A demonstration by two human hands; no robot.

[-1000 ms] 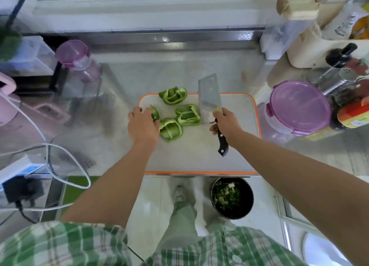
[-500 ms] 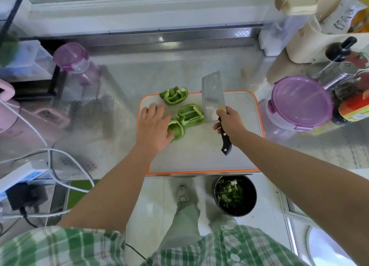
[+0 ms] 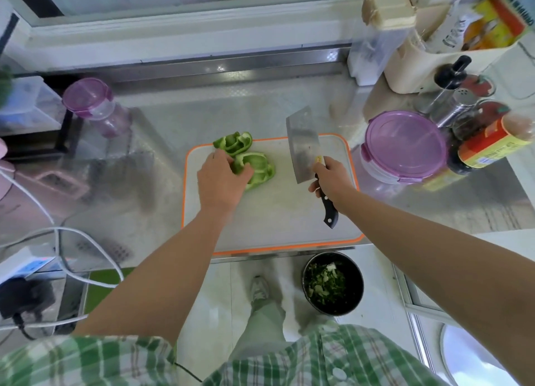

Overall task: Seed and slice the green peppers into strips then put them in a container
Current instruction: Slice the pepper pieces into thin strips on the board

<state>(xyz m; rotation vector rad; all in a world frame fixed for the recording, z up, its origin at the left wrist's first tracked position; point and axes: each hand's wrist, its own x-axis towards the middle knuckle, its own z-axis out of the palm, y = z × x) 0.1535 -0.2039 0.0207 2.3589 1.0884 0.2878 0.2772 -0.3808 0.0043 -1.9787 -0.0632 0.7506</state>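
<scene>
We see the left hand [image 3: 223,180] curled round the stacked pepper pieces [image 3: 259,168] at the far left of the cutting board [image 3: 275,220] — another pepper half [image 3: 233,141] sits just beyond, on the edge. The right hand [image 3: 333,180] grips the cleaver [image 3: 302,151] by its handle — blade apart from the peppers.

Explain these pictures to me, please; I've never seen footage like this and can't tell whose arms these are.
No machine here: a person wears a wide-angle camera on the head, looking down at their own arms. All pictures come from that one view. The left hand holds green pepper pieces on the orange-edged cutting board. The right hand grips a cleaver by its black handle, blade clear of the peppers. A closed purple-lidded container stands right of the board; a dark bowl of scraps sits on the floor.
</scene>
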